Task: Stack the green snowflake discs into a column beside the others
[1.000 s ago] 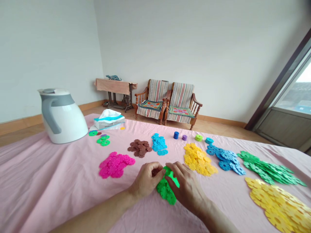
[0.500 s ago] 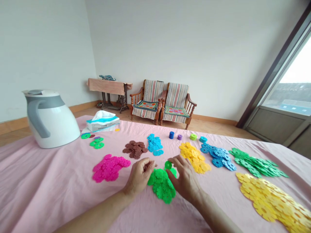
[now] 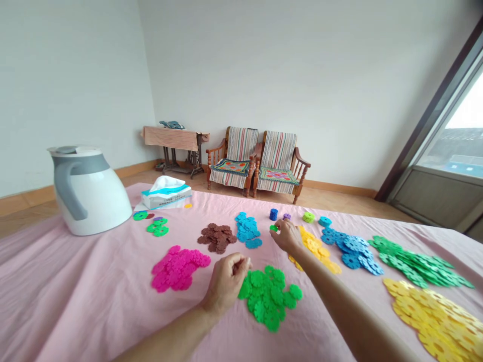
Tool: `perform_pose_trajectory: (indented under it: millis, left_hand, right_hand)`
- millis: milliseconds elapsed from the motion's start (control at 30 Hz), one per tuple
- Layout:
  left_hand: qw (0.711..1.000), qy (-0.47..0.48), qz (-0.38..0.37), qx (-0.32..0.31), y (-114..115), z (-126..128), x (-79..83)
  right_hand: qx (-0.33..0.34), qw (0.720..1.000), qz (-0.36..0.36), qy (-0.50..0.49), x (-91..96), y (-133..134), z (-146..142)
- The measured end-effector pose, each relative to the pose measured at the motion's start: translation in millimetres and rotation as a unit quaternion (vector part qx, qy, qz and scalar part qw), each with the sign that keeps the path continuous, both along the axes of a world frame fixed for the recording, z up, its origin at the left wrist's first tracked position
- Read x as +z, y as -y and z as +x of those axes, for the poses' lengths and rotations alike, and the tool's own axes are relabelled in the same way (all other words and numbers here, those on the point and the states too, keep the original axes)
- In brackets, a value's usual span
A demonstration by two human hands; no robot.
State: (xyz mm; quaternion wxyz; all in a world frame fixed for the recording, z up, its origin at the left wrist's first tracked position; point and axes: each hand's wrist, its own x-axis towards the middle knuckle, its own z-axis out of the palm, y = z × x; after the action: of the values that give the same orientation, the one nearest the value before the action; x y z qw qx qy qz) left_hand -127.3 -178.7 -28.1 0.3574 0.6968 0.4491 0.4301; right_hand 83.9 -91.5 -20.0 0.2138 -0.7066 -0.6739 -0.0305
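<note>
Since half a second ago, one green disc (image 3: 273,228) has gone outward from the near pile with the right hand (image 3: 286,235). It now sits at that hand's fingertips, just short of the dark blue stack (image 3: 273,214); thumb and finger look narrow on its rim, though whether it also touches the cloth I cannot tell. A light pinch at the edge, kept level, should let the disc come down flat, and the wrist is best held high, since the forearm passes over the yellow pile (image 3: 314,246). Purple (image 3: 287,216), lime (image 3: 308,216) and blue (image 3: 325,221) stacks run from the fingertips round towards two o'clock, near enough to be knocked by a loose knuckle.

Back at the green pile (image 3: 266,299), the left hand (image 3: 226,281) rests at ten o'clock of it, fingers curled in; whether they hold anything is hidden. Keeping it low and quiet there would leave the loose discs undisturbed. Further out from that pile, the brown pile (image 3: 217,238) lies towards eleven o'clock and the pink pile (image 3: 179,269) towards nine.
</note>
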Motion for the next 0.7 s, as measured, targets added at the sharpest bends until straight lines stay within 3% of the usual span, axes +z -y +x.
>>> perform_pose_trajectory:
  millis: [200, 400, 533, 700]
  left_hand:
    - [1.0, -0.018, 0.004, 0.003, -1, 0, -3.8]
    - [0.999, -0.031, 0.011, 0.007, -1, 0, -3.6]
    - [1.0, -0.025, 0.005, 0.004, -1, 0, -3.1]
    - [1.0, -0.022, 0.004, 0.007, -1, 1, -3.9]
  right_hand:
    - [-0.014, 0.999, -0.036, -0.006, -7.0, -31, -3]
    - [-0.01, 0.998, -0.053, -0.027, -7.4, -34, 1]
    - [0.026, 0.997, -0.059, -0.048, 2.1, -16, 1]
    - [0.191, 0.966, -0.157, -0.074, 20.4, 34, 4]
